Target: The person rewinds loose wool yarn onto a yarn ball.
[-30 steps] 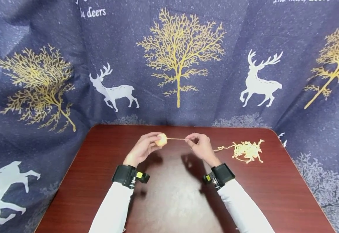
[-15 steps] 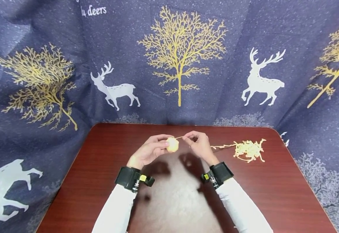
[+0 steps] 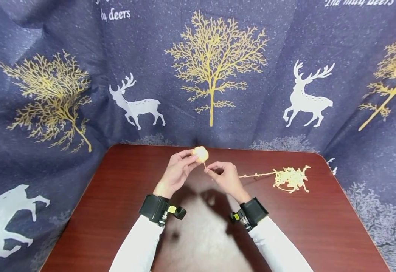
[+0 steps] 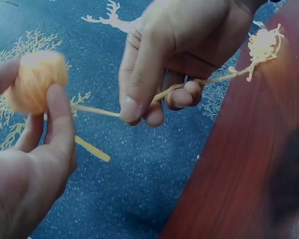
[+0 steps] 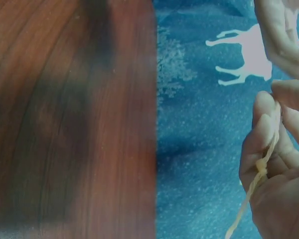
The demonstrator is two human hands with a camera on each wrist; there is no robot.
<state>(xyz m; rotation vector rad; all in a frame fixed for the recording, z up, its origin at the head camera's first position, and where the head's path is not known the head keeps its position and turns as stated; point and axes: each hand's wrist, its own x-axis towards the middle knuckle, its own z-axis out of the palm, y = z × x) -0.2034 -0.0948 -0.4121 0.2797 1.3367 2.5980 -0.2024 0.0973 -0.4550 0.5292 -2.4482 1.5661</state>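
A small pale-yellow ball of yarn (image 3: 201, 154) is held up above the table by my left hand (image 3: 177, 172), its thumb and fingers gripping the ball's sides. In the left wrist view the wound ball (image 4: 40, 82) shows close up. Just right of it, my right hand (image 3: 225, 177) pinches the strand between thumb and forefinger. A short taut length of yarn (image 4: 97, 110) spans from the ball to those fingertips. Behind the pinch the yarn runs through the right palm, with a small knot (image 5: 261, 166) on it in the right wrist view.
A loose tangled heap of the same yarn (image 3: 290, 179) lies on the right of the reddish-brown table (image 3: 320, 226), joined by a trailing strand (image 3: 257, 175) to the right hand. A dark blue cloth (image 3: 232, 132) with deer and trees hangs behind the table.
The ball has moved right and then up. The right hand has come left and down toward it, from beside the ball to below it. The strand between the hands has shortened.
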